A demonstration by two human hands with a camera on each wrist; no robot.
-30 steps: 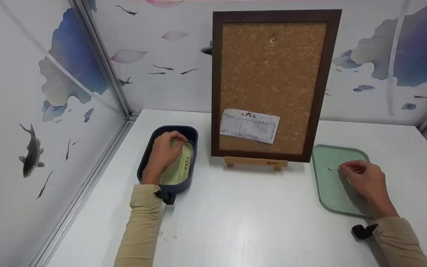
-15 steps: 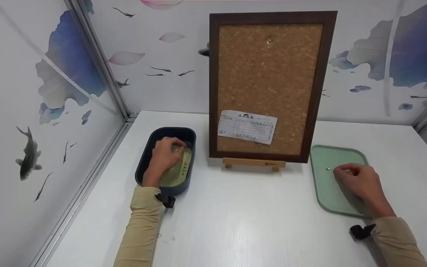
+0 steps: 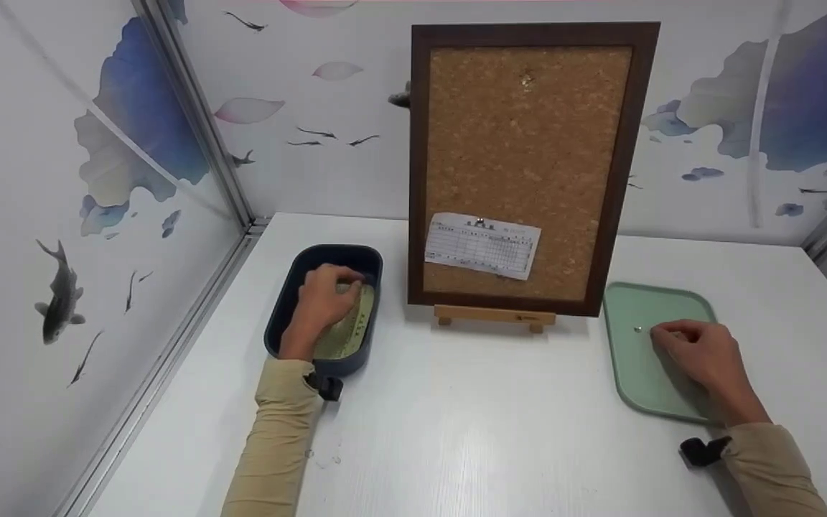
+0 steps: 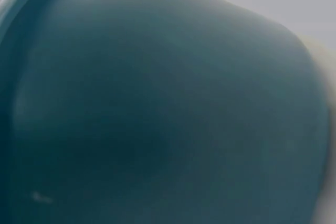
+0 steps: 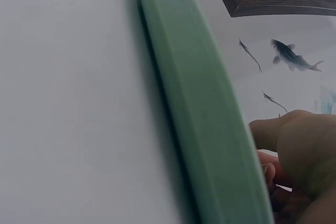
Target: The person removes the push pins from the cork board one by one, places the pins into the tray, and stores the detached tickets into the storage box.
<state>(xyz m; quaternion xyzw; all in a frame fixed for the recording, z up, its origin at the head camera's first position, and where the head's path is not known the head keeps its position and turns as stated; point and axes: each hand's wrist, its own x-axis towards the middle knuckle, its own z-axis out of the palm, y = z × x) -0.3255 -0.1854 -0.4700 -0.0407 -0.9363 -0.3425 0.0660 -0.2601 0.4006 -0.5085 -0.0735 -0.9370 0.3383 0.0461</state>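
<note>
Inside a dark blue box (image 3: 374, 316), my left hand (image 3: 324, 305) has its fingers bent, thumb and index fingertips at the far end of a pale yellow-green printed paper slip (image 3: 356, 330), which it pinches. The left wrist view is filled by the box's outer wall (image 4: 173, 98). Over a light green tray (image 3: 632, 373), my right hand (image 3: 701, 352) has thumb and index fingertips together, right beside a small shiny pushpin (image 3: 637, 329). I cannot tell whether a pin is between those fingertips. The right wrist view shows part of this hand (image 5: 304, 150) behind the tray's edge (image 5: 205, 108).
A brown-framed corkboard (image 3: 521, 158) stands on a small wooden easel (image 3: 492, 314) between box and tray. A printed form (image 3: 482, 246) is pinned low on it, slightly tilted. More pins cluster near its top. All of this is on a white table (image 3: 456, 416).
The left hand has moved slightly lower in the box, and the slip looks darker beneath it. The right fingertips have come a little closer to the pushpin on the tray.
</note>
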